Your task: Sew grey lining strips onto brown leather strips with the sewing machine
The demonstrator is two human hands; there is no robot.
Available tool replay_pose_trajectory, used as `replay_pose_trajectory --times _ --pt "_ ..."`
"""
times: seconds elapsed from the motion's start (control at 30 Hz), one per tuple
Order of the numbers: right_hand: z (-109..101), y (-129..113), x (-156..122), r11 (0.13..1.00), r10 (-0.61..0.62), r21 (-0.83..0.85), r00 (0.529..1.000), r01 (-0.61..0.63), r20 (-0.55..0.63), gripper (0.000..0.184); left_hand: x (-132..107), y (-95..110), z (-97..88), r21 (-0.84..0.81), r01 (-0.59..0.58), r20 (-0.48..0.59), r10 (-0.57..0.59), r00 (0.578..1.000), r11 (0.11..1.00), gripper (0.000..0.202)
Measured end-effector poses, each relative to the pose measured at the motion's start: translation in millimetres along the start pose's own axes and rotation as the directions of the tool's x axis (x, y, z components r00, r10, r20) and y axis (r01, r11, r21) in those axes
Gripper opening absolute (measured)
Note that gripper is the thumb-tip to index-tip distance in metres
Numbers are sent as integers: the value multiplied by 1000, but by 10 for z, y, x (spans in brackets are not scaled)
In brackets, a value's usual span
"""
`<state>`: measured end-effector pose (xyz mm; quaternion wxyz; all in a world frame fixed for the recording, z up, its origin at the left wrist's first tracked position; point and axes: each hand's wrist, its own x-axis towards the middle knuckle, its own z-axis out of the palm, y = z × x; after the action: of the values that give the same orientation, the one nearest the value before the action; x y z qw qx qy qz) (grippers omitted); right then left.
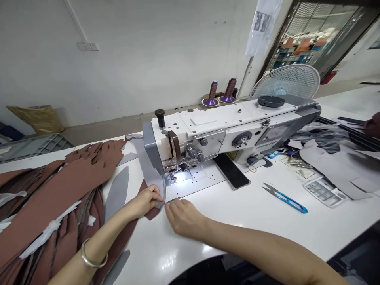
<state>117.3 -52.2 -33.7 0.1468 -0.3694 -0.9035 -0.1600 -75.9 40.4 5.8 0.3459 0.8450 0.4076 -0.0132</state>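
Observation:
A grey fabric piece with a curved, piped-looking edge runs from behind the sewing machine down past the left of its needle area. My left hand pinches the near end of this piece, above a brown fabric piece. Close beside it on the right, my right hand is closed, its fingertips low over the table at a thin dark edge; what they grip is hidden. The lit presser foot stands just beyond both hands.
Brown fabric pieces pile up at left, near grey cut pieces. To the right lie a black phone, blue-handled thread snips and a clear plastic case. Two thread cones and a fan stand behind.

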Motion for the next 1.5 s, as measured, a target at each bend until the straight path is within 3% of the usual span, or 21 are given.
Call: replay_pose_trajectory --times 0.17,0.27,0.4,0.6,0.9,1.13,1.27,1.5 --pt "94 -212 269 995 -38 -102 988 23 -147 20 81 -42 67 26 21 -96 -18 995 999 31" --pt "134 -184 300 996 -17 -92 998 11 -59 19 74 20 124 132 2 -184 22 983 991 30" --pt "151 28 220 998 64 -20 993 -62 98 20 47 155 296 381 -54 -307 181 934 923 31" --pt "227 290 122 995 56 77 983 -70 173 21 78 202 536 563 -36 -366 289 885 826 32" --pt "390 528 333 975 179 95 961 -203 213 26 412 -13 363 685 28 -421 365 830 728 31" --pt "342 557 244 975 178 87 958 -202 227 25 545 -167 450 640 -120 -461 503 731 759 31" --pt "332 592 196 976 174 85 955 -199 239 25 574 -137 534 592 -107 -488 461 741 799 32" --pt "378 638 196 970 196 89 948 -224 252 28 638 -81 392 550 -81 -424 362 830 831 30"
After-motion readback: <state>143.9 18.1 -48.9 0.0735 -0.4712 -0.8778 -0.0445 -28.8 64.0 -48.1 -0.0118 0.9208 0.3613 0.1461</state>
